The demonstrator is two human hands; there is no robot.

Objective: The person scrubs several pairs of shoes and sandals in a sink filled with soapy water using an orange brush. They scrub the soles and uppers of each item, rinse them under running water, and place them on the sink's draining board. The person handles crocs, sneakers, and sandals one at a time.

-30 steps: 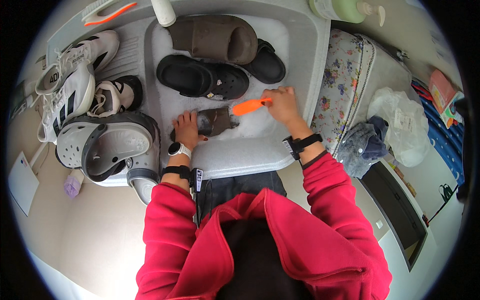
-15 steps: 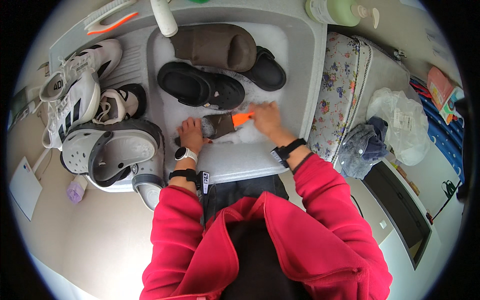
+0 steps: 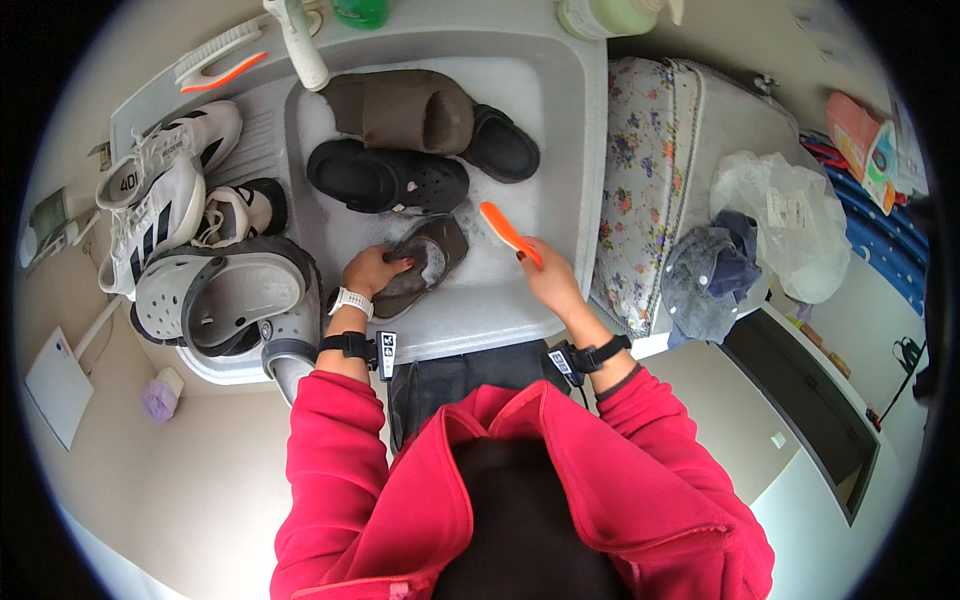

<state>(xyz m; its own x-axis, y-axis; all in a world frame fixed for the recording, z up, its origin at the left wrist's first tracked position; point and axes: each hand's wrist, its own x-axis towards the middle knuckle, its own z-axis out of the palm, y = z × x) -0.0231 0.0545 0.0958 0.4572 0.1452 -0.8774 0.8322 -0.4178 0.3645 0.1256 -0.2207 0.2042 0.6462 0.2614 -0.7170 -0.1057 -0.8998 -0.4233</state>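
A small dark brown sandal (image 3: 432,262), covered in suds, lies in the grey sink basin (image 3: 560,120). My left hand (image 3: 370,272) grips its near end and holds it down. My right hand (image 3: 545,280) holds an orange scrub brush (image 3: 508,232) lifted off to the right of the sandal, not touching it. Both wrists wear dark bands, and my sleeves are red.
Further back in the sink lie a brown slide (image 3: 405,110), a black clog (image 3: 385,180) and another black shoe (image 3: 500,148). On the left drainboard sit white sneakers (image 3: 160,200) and grey clogs (image 3: 225,300). A floral-covered surface (image 3: 645,180), a crumpled cloth (image 3: 710,270) and a plastic bag (image 3: 780,220) lie to the right.
My right hand has drawn the orange brush off the sandal and out to the right. My left hand keeps its hold on the sandal.
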